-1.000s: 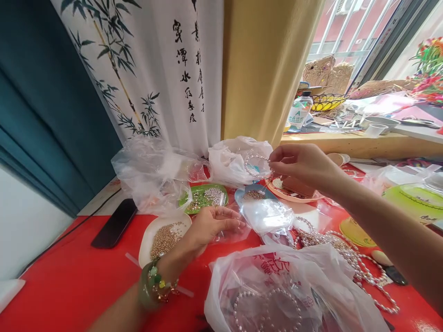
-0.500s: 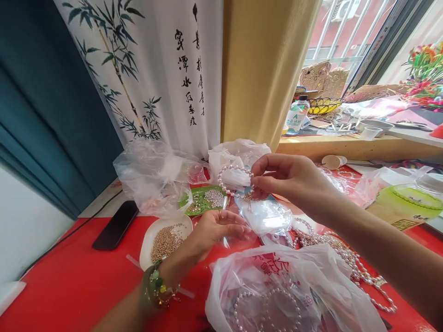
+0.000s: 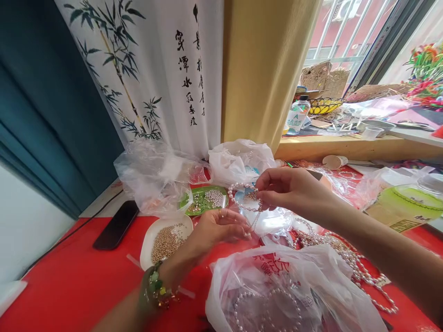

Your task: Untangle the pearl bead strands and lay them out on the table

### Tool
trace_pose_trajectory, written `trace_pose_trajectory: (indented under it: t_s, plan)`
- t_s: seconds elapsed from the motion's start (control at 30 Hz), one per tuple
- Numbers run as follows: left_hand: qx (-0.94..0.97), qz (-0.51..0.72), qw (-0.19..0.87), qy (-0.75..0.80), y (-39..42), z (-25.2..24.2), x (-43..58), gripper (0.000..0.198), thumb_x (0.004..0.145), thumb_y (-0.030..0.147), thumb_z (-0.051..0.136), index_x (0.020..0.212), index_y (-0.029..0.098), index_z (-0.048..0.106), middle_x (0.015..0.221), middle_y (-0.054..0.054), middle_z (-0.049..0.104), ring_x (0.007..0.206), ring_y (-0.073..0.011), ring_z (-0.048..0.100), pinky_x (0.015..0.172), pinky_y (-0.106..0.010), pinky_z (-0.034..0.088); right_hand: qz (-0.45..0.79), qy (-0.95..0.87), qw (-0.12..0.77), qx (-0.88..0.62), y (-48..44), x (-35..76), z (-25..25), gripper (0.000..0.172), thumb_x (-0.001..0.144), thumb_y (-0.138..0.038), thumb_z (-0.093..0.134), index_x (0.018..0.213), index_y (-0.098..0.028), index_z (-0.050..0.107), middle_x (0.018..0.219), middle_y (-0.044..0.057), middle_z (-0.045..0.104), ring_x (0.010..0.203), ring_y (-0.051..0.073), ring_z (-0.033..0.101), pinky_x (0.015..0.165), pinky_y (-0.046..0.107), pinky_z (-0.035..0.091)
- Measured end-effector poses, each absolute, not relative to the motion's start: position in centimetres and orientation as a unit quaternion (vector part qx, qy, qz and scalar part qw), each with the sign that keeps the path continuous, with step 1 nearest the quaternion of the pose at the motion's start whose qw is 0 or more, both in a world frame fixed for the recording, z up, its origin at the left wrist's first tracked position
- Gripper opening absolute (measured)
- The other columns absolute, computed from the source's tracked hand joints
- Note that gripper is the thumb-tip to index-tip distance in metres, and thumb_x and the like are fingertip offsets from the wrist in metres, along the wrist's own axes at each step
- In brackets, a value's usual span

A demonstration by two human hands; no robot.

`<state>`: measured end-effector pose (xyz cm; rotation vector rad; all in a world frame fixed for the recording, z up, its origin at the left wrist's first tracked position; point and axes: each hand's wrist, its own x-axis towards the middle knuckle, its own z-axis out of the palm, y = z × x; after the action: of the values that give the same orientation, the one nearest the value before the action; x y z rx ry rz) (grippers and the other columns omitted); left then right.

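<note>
Pearly bead loop (image 3: 232,198) at the right hand's fingertips, pinched between thumb and fingers of the right hand (image 3: 289,186); thin chain (image 3: 256,220) hangs below them. Left hand (image 3: 221,228) just below and left, fingers loosely curled near the chain's lower end; can't tell if gripping. Loop looks fully beaded; whether it's fastened, can't tell. Similar bead rings (image 3: 300,313) already in plastic bag (image 3: 249,272), nearer the wearer than both hands' fingers. Unstrung beads left: green tray (image 3: 199,190) beyond left fingers, white dish (image 3: 145,251) left of them. Bead strands (image 3: 346,251) right of left fingers.
</note>
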<state>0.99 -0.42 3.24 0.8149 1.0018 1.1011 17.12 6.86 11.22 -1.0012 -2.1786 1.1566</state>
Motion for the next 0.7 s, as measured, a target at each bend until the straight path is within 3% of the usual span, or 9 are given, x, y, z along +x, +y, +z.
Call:
trace_pose_trajectory:
  t_s: [0.23, 0.37, 0.5, 0.7]
  plan:
    - [0.381, 0.496, 0.657, 0.420, -0.4, 2.3, 0.8, 0.024, 0.057, 0.019, 0.076, 0.077, 0.013, 0.063, 0.078, -0.005, 0.071, 0.068, -0.0131, 0.065, 0.062, -0.022, 0.046, 0.276, -0.879, 0.172, -0.349, 6.4, 17.4, 11.7, 0.006, 0.068, -0.018, 0.054, 0.063, -0.019, 0.058, 0.053, -0.005, 0.053, 0.047, 0.007, 0.043, 0.043, 0.022, 0.033]
    - [0.401, 0.496, 0.650, 0.414, -0.4, 2.3, 0.7, 0.029, 0.057, 0.020, 0.075, 0.083, 0.012, 0.065, 0.078, -0.007, 0.071, 0.067, -0.0142, 0.065, 0.063, -0.024, 0.047, 0.201, -0.904, 0.167, -0.338, 6.0, 17.2, 11.7, 0.009, 0.070, -0.020, 0.055, 0.066, -0.020, 0.064, 0.057, -0.003, 0.058, 0.050, 0.008, 0.046, 0.047, 0.023, 0.034]
    - [0.400, 0.508, 0.640, 0.416, -0.5, 2.4, 0.8, 0.026, 0.056, 0.017, 0.075, 0.080, 0.013, 0.066, 0.074, -0.004, 0.071, 0.063, -0.0117, 0.063, 0.061, -0.023, 0.047, 0.193, -0.911, 0.170, -0.324, 5.7, 17.2, 11.6, 0.014, 0.074, -0.023, 0.054, 0.065, -0.021, 0.064, 0.061, -0.003, 0.063, 0.052, 0.009, 0.049, 0.051, 0.025, 0.036]
    - [0.382, 0.509, 0.634, 0.439, -0.6, 2.7, 1.0, 0.029, 0.053, 0.018, 0.076, 0.080, 0.014, 0.065, 0.072, -0.005, 0.070, 0.061, -0.0131, 0.062, 0.060, -0.026, 0.048, 0.181, -0.886, 0.224, -0.362, 5.7, 17.6, 11.7, 0.011, 0.074, -0.028, 0.056, 0.070, -0.023, 0.065, 0.054, -0.003, 0.055, 0.046, 0.009, 0.043, 0.044, 0.025, 0.031]
